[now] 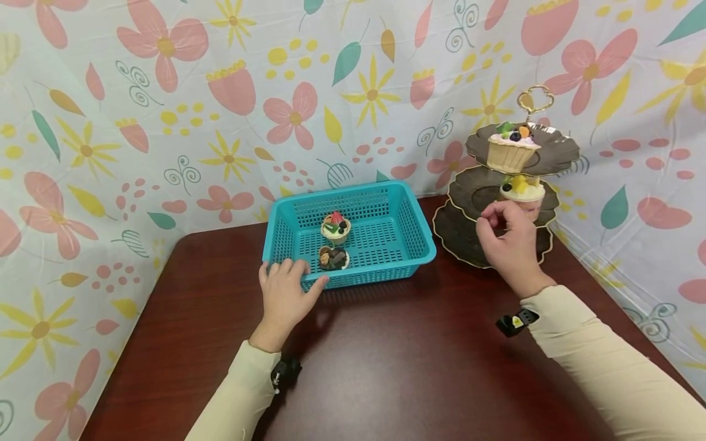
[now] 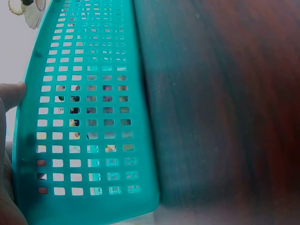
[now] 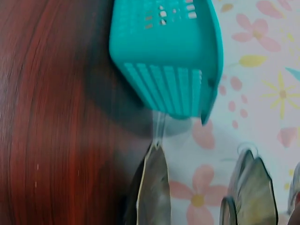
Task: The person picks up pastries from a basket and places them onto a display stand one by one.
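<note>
- At near left, my left hand (image 1: 285, 295) grips the turquoise basket (image 1: 380, 275).
- At right, my right hand (image 1: 508, 240) partly hides the yellow-topped cup (image 1: 525, 192) on the tiered stand (image 1: 453, 237); whether it grasps, I cannot tell.

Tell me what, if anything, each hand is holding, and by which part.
The left hand holds the teal basket by its rim, at the near left corner. I see nothing held in the right hand.

I have the left arm (image 1: 237, 386) reaching in from near left, its left hand (image 1: 284, 297) back up, fingers bent, thumb (image 1: 317, 286) spread rightward. My right arm (image 1: 601, 361) slants in from near right; the right hand (image 1: 510, 242) is raised, its fingers curled toward the thumb.
</note>
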`<state>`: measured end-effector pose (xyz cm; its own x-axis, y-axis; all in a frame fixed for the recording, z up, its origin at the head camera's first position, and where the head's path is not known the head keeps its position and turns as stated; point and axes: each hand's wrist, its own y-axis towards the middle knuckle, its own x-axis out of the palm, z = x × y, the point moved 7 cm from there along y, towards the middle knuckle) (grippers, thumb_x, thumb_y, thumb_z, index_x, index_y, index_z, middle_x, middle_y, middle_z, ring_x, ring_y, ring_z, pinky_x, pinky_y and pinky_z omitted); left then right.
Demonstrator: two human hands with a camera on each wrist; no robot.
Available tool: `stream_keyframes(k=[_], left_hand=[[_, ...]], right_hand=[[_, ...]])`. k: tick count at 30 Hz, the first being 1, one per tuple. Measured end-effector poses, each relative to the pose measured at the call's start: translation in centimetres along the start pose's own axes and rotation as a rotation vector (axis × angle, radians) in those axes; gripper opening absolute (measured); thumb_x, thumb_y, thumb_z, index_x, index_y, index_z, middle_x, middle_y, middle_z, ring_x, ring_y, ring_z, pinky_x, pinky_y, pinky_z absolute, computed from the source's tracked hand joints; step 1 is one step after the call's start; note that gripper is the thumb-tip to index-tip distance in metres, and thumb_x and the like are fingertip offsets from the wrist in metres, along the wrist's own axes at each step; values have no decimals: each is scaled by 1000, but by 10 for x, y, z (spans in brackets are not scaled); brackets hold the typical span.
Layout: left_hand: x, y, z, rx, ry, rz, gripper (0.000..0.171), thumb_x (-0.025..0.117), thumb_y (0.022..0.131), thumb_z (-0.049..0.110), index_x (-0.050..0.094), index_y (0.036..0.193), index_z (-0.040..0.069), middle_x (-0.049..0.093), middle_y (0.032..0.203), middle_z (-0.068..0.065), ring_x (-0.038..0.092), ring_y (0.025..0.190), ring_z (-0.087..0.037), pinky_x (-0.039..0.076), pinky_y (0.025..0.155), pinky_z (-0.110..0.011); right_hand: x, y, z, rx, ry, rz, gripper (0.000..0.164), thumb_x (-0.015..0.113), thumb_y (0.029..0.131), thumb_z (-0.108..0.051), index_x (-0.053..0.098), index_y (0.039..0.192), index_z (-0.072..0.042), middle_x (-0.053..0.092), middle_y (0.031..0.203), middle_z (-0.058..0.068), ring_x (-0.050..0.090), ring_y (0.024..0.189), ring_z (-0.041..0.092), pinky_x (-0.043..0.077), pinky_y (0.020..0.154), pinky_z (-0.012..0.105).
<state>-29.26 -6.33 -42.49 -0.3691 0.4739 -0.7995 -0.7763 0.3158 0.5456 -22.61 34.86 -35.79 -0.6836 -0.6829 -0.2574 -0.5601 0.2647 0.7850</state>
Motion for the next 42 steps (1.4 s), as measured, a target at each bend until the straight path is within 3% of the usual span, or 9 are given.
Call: stream_keyframes(k=[7,14,21,32,42], left_hand=[[0,0,0,-5,2,-3,44,64,92,58,60,91,14,56,84,-5,53,85,-32,22,109,-69],[-1,1,1,-5,10,-10,44,64,92,57,60,92,14,56,85,-5,53,85,-32,22,109,-69],[-1,1,2,-3,9,-10,43,64,92,57,60,92,14,57,85,-5,53,84,-32,21,109,-69],[-1,0,1,-7,4,-8,43,65,92,56,60,92,14,57,85,-5,53,85,-32,21,109,-69],[-1,0,2,-7,6,-9,43,66,92,56,59,92,14,57,85,-5,52,84,-32,21,109,-70]], right_hand=[[28,2,-18,-56,49,-114,7,62,88,-1,63,93,2,54,81,7,47,75,13,37,69,21],[53,4,-25,-84,59,-201,7,62,88,2,63,94,-1,55,83,6,48,76,13,37,68,21],[77,1,-26,-31,38,-342,13,64,91,1,59,102,-4,53,86,5,47,77,14,39,67,25],[123,-5,-33,50,34,-694,24,69,93,-8,59,115,-5,58,101,10,55,86,22,48,74,38],[150,-10,-37,118,57,-844,30,71,93,-11,57,119,-9,61,112,9,63,93,23,55,80,42]])
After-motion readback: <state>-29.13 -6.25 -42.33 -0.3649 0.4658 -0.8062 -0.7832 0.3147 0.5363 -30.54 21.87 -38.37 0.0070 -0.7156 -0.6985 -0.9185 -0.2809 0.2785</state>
